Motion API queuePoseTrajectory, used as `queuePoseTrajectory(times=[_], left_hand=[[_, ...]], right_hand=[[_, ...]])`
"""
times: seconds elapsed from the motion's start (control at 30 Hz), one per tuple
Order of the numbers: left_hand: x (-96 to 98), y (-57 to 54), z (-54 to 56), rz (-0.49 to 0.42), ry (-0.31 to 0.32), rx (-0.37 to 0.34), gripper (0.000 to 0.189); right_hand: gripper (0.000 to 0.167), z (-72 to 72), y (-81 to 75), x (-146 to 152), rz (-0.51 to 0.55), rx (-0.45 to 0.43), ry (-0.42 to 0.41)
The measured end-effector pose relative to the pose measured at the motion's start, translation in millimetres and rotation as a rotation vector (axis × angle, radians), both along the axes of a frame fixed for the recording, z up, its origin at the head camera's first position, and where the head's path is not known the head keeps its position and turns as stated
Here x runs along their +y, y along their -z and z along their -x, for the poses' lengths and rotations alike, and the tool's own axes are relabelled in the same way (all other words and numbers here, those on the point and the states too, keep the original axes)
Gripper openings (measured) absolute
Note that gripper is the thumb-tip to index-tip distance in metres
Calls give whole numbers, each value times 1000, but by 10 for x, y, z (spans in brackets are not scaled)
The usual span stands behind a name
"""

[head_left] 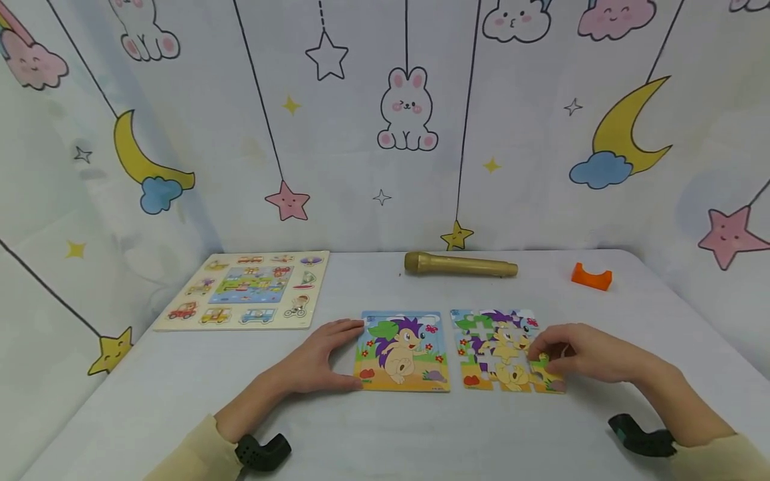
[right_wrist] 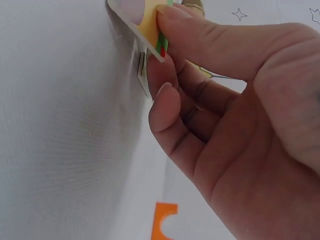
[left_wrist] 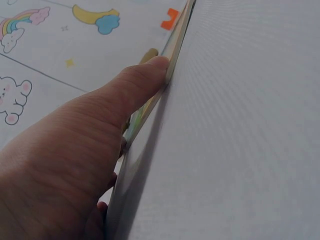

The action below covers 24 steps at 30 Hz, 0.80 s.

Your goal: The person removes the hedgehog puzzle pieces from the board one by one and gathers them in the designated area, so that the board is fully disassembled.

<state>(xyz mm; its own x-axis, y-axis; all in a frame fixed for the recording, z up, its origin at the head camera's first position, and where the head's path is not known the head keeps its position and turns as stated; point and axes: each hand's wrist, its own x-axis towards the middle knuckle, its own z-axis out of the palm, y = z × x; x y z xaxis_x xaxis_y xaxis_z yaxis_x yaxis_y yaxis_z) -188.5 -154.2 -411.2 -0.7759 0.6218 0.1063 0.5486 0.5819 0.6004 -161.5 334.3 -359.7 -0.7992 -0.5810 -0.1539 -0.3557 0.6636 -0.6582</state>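
A square hedgehog picture board (head_left: 402, 352) lies flat on the white table. My left hand (head_left: 321, 357) rests along its left side, thumb near the lower corner and fingers near the upper one. In the left wrist view the thumb (left_wrist: 145, 77) touches the board's edge. Right of the board is a matching hedgehog jigsaw (head_left: 504, 347), its pieces set loosely with gaps between them. At its right side my right hand (head_left: 592, 353) pinches a jigsaw piece (right_wrist: 150, 25) with lilac, yellow-orange, green and red colours. The index fingertip is partly hidden behind that piece.
A cream vehicle puzzle board (head_left: 252, 317) lies at the back left. Along the back edge are a gold microphone-shaped stick (head_left: 460, 264) and a small orange notched block (head_left: 591, 276). Behind the table hangs a patterned white cloth (head_left: 349, 147).
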Motion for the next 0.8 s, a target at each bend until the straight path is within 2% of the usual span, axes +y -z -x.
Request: queuePoseTrajectory(times=[0.17, 0.47, 0.8], left_hand=[[-11, 2, -2, -2, 8, 12, 90], [-19, 0, -10, -13, 13, 10, 90], [-6, -2, 1, -10, 15, 9, 89]], right_hand=[[24, -17, -36, -10, -44, 56, 31], [39, -64, -70, -89, -78, -4, 93], [36, -93, -60, -158, -165, 22, 91]])
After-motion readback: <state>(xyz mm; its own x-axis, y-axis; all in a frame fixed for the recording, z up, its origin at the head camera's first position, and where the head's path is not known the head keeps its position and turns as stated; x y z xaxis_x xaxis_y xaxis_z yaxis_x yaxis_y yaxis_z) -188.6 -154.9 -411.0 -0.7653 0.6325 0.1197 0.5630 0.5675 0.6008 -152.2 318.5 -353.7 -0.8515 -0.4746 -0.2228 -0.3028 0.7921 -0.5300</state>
